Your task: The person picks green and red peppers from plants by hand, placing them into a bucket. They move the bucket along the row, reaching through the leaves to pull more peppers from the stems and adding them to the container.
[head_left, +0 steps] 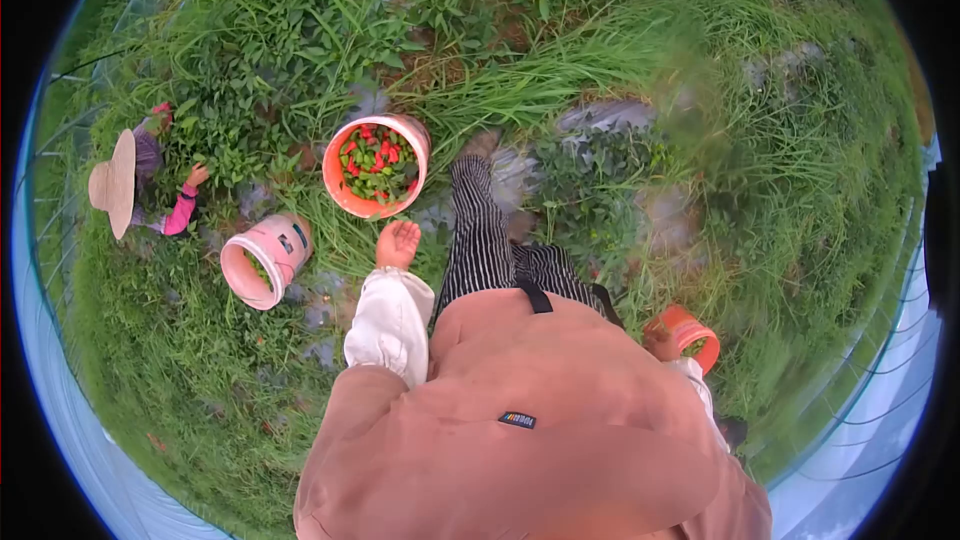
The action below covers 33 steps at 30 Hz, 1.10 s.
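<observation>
My left hand (398, 244) is held out below the large orange bucket (375, 210), palm showing, fingers stretched and nothing in them. Red and green peppers (378, 165) lie inside that bucket, which stands in the plants. On the right, my right hand (662, 340) grips the side of a small orange bucket (706, 350), tilted, with some green pieces visible inside. White cuffs cover both my wrists. To the left, a pinkish bucket (285, 240) leans over with some green inside.
A person in a straw hat (114, 185) and pink sleeve (180, 212) is among the plants at far left, one hand near the leaves. Tall grass (590, 50) and leafy plants surround my striped trouser legs. Patches of plastic sheet (605, 117) show on the ground.
</observation>
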Each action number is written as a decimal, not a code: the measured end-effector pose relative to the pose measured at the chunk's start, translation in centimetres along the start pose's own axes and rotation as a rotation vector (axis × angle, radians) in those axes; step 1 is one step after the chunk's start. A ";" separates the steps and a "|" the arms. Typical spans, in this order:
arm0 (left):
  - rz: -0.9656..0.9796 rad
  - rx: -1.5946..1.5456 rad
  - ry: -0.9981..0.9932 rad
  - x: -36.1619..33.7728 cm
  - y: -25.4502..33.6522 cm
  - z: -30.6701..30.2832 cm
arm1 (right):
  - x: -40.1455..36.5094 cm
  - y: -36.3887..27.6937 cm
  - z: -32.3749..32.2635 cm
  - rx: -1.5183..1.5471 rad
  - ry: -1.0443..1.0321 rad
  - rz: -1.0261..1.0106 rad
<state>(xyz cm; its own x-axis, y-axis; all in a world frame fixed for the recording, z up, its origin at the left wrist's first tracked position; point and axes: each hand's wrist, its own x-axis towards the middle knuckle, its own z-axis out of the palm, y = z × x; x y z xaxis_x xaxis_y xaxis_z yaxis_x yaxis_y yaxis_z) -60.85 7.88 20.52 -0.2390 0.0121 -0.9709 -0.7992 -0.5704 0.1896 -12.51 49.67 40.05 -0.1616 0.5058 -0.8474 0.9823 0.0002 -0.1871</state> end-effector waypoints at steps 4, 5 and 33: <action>-0.039 -0.066 0.010 5.9 -1.5 4.2 | 4.5 -1.1 -0.7 0.140 -0.123 0.073; -0.057 -0.066 0.035 8.1 -1.7 4.3 | 4.3 -3.0 -1.0 0.065 -0.131 0.042; 0.637 1.179 -0.088 11.9 13.4 14.5 | -0.9 -16.1 2.4 0.674 0.091 0.377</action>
<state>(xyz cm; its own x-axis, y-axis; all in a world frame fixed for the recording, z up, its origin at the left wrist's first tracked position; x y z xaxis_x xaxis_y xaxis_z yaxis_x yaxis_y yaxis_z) -82.46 12.29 13.64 -0.7435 0.0895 -0.6627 -0.5199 0.5458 0.6571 -28.43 47.15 42.67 0.2092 0.4366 -0.8750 0.6951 -0.6958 -0.1810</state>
